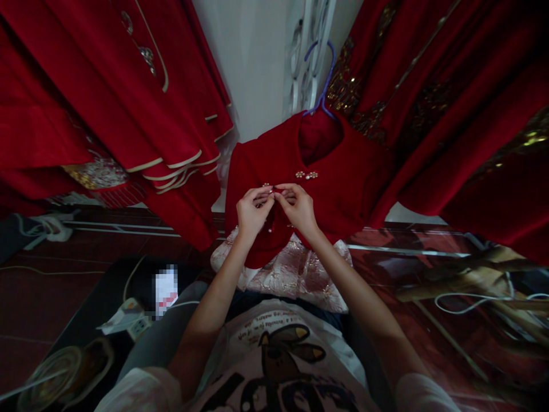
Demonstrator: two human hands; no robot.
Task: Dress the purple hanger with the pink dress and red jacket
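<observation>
A red jacket (343,183) hangs on a purple hanger (319,80) at the centre of the frame, slightly above the middle. Both hands work at its front closure. The left hand (253,212) and the right hand (298,209) meet fingertip to fingertip just left of centre, each pinched narrow on a small pearl-like fastener (269,187) and the fabric edge beside it.

Progress, as judged from the garment: the upper fastener pair (306,175), just below the neckline, sits joined, so that closure appears complete. The fastener under the fingers is the one in hand; whether it is already engaged cannot be determined, as the fingers cover it. At least one further pearl (270,230) shows below the left hand, and the lower front appears not yet closed.

A pale embroidered skirt (295,274) lies below the jacket hem, at the centre of the frame. Other red garments (128,103) hang at upper left and upper right. A coiled cable (55,372) lies at lower left.
</observation>
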